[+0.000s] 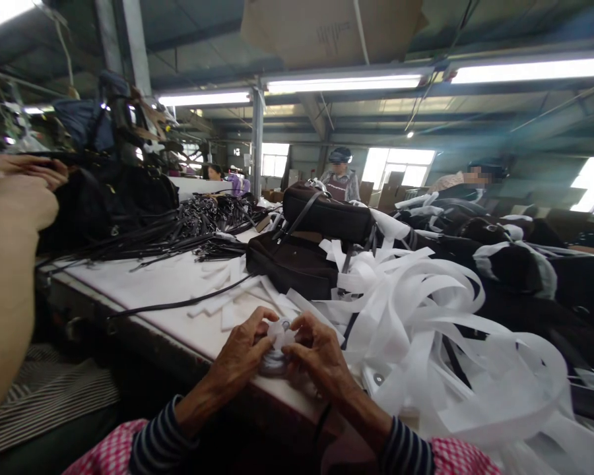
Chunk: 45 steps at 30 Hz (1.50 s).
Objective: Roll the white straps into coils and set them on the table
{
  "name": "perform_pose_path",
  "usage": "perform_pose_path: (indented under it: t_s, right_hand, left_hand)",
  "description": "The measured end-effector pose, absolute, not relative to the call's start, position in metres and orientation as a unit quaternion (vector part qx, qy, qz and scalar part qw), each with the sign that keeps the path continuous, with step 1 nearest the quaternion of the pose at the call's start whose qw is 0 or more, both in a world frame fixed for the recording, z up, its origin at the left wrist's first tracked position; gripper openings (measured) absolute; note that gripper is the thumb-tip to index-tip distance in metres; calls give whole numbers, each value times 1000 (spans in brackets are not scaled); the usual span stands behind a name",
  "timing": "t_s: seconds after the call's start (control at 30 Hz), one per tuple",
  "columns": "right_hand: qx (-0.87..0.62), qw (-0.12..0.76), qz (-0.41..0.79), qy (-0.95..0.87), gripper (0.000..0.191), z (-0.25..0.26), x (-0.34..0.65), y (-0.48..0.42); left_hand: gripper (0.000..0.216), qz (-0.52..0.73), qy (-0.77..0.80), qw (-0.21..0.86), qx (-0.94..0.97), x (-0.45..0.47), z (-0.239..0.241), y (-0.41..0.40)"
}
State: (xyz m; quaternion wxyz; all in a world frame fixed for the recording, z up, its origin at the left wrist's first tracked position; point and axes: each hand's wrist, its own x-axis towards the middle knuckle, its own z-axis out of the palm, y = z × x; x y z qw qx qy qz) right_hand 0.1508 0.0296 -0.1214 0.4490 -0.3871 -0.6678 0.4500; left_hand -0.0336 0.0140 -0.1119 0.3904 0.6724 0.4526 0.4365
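Note:
My left hand (pixel 247 346) and my right hand (pixel 317 349) meet at the table's front edge, fingers and thumbs closed on a small whitish piece (pixel 278 335) between them. A small ring-like shape shows at its top, but its exact kind is too blurred to tell. Right under my fingertips sits a round, pale, layered object (pixel 274 365), partly covered by my hands. Beyond them, flat white strips (pixel 228 307) lie scattered over the white tabletop (pixel 143 297). Loops of wide white band (pixel 416 316) are heaped beside my right hand.
Black bags (pixel 297 264) are stacked ahead, with more dark bags (pixel 519 270) at the right. Black straps with metal clasps (pixel 202 221) pile up at the back left. Another person's arm (pixel 10 264) reaches in at the left. A person (pixel 344 178) stands in the background.

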Motion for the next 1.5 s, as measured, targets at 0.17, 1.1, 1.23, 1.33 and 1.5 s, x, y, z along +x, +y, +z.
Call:
perform_pose_path:
  t_s: [0.17,1.1,1.23,1.33,1.5]
  right_hand:
    - [-346,445,498,-659,23,-119,150,33]
    - [-378,351,575,-635,24,-97,153,39]
    - [-381,386,552,-634,13,-106,151,42]
    - [-388,399,535,-636,9,-112,148,44]
    - [-382,424,521,-635,11,-113,147,38]
  left_hand:
    - [32,452,446,410,655,-35,-122,31]
    - [44,449,472,444,615,-31,-115,31]
    - [37,434,486,473,594,-32,-108,32]
    - [34,407,486,492,597,-32,-101,32]
    - [30,409,484,457,624,-29,-104,32]
